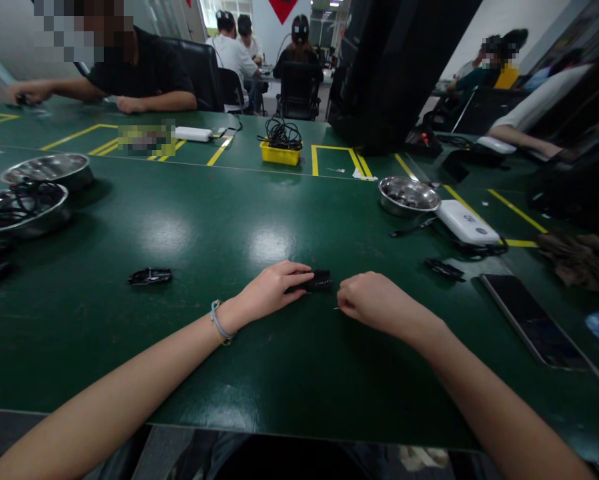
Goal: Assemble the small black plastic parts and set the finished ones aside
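Near the middle of the table, my left hand (274, 287) lies over a small black bundle (322, 279), thumb on its near side and fingers across its top. The bundle looks like folded cable, and its left part is hidden under the fingers. Just right of it, apart from it, my right hand (374, 301) is closed in a pinch. A thin white strip (335, 308) pokes out by its fingertips; the rest of the strip is hidden. To the left rests another black bundle (149, 276) with a pale band around its middle.
Metal bowls (54, 167) stand at the left, one heaped with black cables (29, 197). At the right are another bowl (409, 197), a white device (467, 221), a black bundle (444, 269) and a phone (534, 321). A yellow tray (281, 155) holds cables. A co-worker (144, 73) sits opposite.
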Motion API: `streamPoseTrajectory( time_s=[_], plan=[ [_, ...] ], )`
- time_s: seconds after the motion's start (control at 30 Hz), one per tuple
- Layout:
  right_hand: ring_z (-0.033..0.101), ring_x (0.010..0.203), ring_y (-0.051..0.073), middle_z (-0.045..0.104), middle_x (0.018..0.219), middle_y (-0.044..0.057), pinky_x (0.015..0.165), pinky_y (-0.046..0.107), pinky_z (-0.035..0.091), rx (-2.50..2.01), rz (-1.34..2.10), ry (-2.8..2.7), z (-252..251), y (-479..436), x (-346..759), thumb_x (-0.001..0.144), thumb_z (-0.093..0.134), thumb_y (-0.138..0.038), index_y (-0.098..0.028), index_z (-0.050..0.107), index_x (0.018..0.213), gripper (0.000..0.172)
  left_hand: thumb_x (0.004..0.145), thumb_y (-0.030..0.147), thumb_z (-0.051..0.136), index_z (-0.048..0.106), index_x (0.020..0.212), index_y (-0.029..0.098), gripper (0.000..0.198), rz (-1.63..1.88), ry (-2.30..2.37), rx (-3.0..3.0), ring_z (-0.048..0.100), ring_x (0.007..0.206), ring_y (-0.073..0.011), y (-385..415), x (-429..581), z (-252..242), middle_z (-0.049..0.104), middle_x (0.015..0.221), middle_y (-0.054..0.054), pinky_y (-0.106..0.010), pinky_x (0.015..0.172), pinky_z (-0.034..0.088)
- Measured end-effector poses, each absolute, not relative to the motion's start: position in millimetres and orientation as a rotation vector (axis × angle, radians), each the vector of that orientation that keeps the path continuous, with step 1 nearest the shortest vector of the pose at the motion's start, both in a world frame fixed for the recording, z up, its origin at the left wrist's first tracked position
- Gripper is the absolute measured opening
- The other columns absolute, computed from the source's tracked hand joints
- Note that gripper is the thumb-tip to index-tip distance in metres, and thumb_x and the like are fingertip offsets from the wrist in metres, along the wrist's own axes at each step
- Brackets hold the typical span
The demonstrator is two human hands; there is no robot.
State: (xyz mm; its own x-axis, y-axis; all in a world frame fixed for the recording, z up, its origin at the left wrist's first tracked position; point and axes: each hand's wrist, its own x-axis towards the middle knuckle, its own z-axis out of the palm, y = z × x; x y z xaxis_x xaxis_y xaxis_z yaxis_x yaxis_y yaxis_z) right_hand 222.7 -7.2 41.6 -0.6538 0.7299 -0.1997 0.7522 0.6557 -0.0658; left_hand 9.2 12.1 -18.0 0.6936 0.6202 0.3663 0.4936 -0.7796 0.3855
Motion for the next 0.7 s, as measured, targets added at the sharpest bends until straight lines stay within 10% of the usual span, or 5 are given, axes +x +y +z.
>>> streamPoseTrajectory(
  time_s=[0.7],
  plan=[
    [0.056, 0.052, 0.010, 0.063, 0.065, 0.003, 0.047, 0.021, 0.042, 1.912, -1.878, 2.592, 12, 9, 222, 0.070, 0.057, -0.025, -0.014, 0.061, 0.076, 0.013, 0.081, 0.017, 0.051, 0.052, 0.114, 0.017, 0.032, 0.743, 0.865, 2.678, 0.052, 0.097, -0.0182, 12, 9, -19, 0.055, 0.110, -0.008, -0.034, 0.083, 0.047]
  ],
)
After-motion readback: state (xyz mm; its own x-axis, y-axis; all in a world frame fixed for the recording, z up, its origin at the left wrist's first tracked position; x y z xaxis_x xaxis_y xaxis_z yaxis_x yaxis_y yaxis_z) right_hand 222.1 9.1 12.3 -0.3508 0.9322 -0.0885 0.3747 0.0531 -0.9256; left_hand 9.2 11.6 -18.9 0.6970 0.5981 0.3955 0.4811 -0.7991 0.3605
